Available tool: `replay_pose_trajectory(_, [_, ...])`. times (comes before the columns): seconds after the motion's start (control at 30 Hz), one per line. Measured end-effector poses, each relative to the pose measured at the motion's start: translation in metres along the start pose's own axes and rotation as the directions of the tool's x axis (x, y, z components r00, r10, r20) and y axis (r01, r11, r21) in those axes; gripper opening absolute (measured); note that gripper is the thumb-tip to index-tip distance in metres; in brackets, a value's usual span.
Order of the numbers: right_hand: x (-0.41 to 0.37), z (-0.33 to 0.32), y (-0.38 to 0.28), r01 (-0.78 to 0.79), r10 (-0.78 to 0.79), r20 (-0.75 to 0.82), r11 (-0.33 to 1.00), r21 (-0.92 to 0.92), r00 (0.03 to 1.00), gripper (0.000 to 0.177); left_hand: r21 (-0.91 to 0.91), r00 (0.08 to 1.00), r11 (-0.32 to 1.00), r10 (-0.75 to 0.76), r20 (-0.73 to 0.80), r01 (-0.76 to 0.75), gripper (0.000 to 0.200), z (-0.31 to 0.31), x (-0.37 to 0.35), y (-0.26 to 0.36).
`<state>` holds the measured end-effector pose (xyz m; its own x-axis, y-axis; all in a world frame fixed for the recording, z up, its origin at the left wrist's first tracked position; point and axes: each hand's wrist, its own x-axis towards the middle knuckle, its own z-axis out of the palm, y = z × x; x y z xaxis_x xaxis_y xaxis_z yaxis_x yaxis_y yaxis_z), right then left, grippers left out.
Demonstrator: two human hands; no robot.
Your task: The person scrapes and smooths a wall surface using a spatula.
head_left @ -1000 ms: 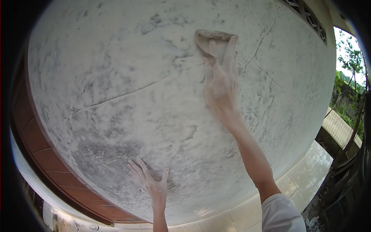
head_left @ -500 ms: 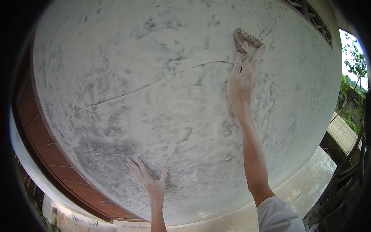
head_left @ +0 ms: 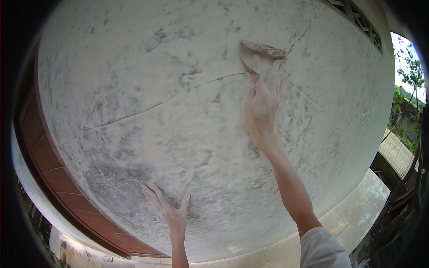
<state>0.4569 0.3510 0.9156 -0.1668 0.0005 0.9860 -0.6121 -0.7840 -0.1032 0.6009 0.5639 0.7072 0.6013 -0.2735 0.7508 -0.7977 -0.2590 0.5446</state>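
Fine white dust covers both of my hands. High on the mottled white and grey wall (head_left: 178,116), my right hand (head_left: 263,105) grips what looks like a folded piece of sandpaper (head_left: 264,48) and presses it on the surface. Its far edge is rough and speckled grey; part of it is hidden behind my fingers. A thin crack (head_left: 147,109) runs across the wall to the left of this hand. Lower left, my left hand (head_left: 170,212) lies against the wall with its fingers spread and holds nothing, near a darker grey patch (head_left: 116,174).
A brown-red panelled strip (head_left: 67,190) borders the wall on the left. Pale tiles (head_left: 357,223) run along the bottom and right. A patterned vent (head_left: 357,20) sits at the upper right, with plants (head_left: 406,96) outdoors beyond the wall's right edge.
My right hand has slid left and slightly down along the wall with the sandpaper, which now lies flatter across. My left hand stays almost in place.
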Motion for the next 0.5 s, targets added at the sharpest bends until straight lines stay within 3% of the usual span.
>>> replay_pose_trajectory(0.07, [-0.028,0.003,-0.03,0.276,-0.297,0.081,0.94,0.202,0.951,0.049,0.026,1.0,1.0,-0.005,-0.013,0.006,0.112,0.002,-0.001,0.004])
replay_pose_trajectory(0.1, [-0.034,0.0,-0.031,0.27,-0.291,0.084,0.942,0.197,0.953,0.049,0.027,1.0,1.0,0.0,-0.005,0.001,0.112,0.003,-0.001,0.006])
replay_pose_trajectory(0.17, [-0.043,-0.004,-0.031,0.453,-0.518,0.194,0.84,0.299,0.833,0.053,0.009,1.0,1.0,0.011,-0.023,-0.011,0.112,0.004,-0.001,0.008])
replay_pose_trajectory(0.23, [-0.024,-0.005,-0.004,0.389,-0.422,0.183,0.901,0.192,0.888,0.05,0.002,1.0,1.0,0.013,-0.01,-0.013,0.112,0.003,-0.001,0.007])
replay_pose_trajectory(0.3, [0.009,-0.01,0.034,0.199,-0.198,0.086,0.98,-0.004,0.976,0.046,-0.01,1.0,1.0,0.006,-0.002,-0.006,0.112,0.002,-0.001,0.004])
replay_pose_trajectory(0.37, [0.029,-0.018,0.054,-0.155,0.15,0.05,0.98,0.124,0.987,0.044,-0.003,1.0,1.0,0.018,0.006,-0.018,0.112,0.003,-0.001,0.001])
replay_pose_trajectory(0.4, [0.024,-0.016,0.05,-0.152,0.147,0.055,0.981,0.12,0.988,0.044,-0.007,1.0,1.0,0.013,0.01,-0.013,0.112,0.003,-0.002,0.003])
replay_pose_trajectory(0.47, [0.003,-0.009,0.035,0.062,-0.062,0.012,0.997,0.038,0.998,0.042,-0.01,1.0,1.0,0.011,-0.004,-0.011,0.111,0.004,-0.001,0.006])
replay_pose_trajectory(0.5, [-0.013,-0.012,0.03,0.063,-0.063,0.011,0.997,0.037,0.998,0.042,-0.011,1.0,1.0,0.011,-0.004,-0.011,0.111,0.005,-0.001,0.006])
